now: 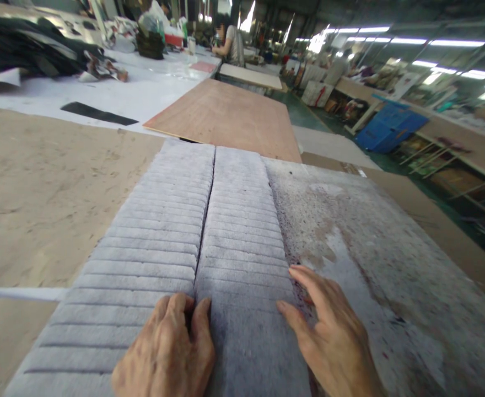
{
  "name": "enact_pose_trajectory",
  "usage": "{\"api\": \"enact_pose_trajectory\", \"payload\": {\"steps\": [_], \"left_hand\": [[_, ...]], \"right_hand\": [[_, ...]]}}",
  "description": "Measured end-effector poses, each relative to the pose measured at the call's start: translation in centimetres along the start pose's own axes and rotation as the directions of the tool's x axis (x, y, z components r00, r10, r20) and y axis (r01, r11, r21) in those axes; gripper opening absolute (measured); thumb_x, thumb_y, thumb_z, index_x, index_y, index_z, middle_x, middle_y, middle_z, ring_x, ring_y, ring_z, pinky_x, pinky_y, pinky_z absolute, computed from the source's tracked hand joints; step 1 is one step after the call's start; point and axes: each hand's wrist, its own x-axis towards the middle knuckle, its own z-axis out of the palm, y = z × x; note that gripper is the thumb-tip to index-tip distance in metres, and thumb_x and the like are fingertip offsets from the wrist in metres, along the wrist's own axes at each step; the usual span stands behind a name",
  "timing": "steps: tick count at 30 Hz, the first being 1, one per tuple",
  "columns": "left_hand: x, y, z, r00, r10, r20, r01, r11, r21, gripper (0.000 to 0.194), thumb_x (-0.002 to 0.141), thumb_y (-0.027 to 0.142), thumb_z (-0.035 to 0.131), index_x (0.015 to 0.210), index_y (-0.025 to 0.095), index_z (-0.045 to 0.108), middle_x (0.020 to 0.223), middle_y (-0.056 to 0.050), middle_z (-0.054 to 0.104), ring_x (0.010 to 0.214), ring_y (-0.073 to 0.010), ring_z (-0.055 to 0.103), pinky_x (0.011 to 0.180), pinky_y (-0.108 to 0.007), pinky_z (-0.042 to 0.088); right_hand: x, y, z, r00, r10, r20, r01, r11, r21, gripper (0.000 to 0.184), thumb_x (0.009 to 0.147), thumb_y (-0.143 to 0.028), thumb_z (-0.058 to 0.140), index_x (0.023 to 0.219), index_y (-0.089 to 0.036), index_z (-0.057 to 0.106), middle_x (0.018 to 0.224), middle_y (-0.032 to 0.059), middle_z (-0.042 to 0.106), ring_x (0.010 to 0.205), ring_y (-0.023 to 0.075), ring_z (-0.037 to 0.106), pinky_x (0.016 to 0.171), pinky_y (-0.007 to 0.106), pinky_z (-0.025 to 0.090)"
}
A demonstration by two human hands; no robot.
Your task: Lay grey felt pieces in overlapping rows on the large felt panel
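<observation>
Two long rows of grey, felt-like fabric pieces overlap one another like shingles, the left row (143, 248) and the right row (242, 220), with a narrow dark gap between them. My left hand (168, 347) is closed at the near end of that gap, its thumb and curled fingers at the inner edge of the nearest grey fabric piece (254, 347); its fingertips are partly hidden. Across that piece, my right hand (329, 331) has thumb and fingers apart. The right thumb touches the piece's top near the outer edge, and the fingers reach along the row's side.
Beyond the rows lies a thin wooden board (230, 116). A stained board surface (350, 237) is at right and brown paper (52, 187) at left. A black strip (97, 114) and dark fabric (31, 47) rest on the white table. A person (230, 44) sits farther back.
</observation>
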Motion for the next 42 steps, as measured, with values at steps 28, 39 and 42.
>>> {"api": "enact_pose_trajectory", "payload": {"steps": [28, 39, 42], "left_hand": [[0.1, 0.0, -0.2, 0.999, -0.026, 0.032, 0.026, 0.999, 0.019, 0.027, 0.08, 0.046, 0.037, 0.075, 0.027, 0.055, 0.073, 0.0, 0.064, 0.068, -0.0218, 0.06, 0.053, -0.028, 0.031], [0.0, -0.1, 0.0, 0.999, -0.007, 0.037, 0.007, 1.0, -0.001, 0.027, 0.08, 0.046, 0.039, 0.078, 0.026, 0.055, 0.076, 0.0, 0.065, 0.07, -0.0224, 0.061, 0.053, -0.028, 0.033], [-0.2, 0.2, -0.1, 1.0, -0.004, -0.02, 0.005, 1.0, 0.025, 0.023, 0.081, 0.043, 0.041, 0.078, 0.025, 0.055, 0.074, 0.001, 0.064, 0.067, -0.0214, 0.061, 0.052, -0.028, 0.032]], "right_hand": [[1.3, -0.1, -0.6, 0.701, 0.504, 0.505, -0.667, 0.714, 0.213, 0.038, 0.07, -0.051, 0.046, 0.051, -0.019, 0.037, 0.049, -0.0037, 0.027, 0.047, 0.0091, 0.03, 0.044, 0.02, 0.023], [1.7, -0.2, -0.8, 0.754, 0.455, 0.473, -0.591, 0.785, 0.187, 0.032, 0.067, -0.044, 0.045, 0.048, -0.019, 0.041, 0.046, -0.0045, 0.03, 0.044, 0.0081, 0.032, 0.042, 0.019, 0.025], [1.6, -0.3, -0.7, 0.764, 0.449, 0.463, -0.568, 0.809, 0.153, 0.031, 0.067, -0.044, 0.045, 0.048, -0.019, 0.041, 0.044, -0.0044, 0.034, 0.044, 0.009, 0.036, 0.044, 0.02, 0.027]]}}
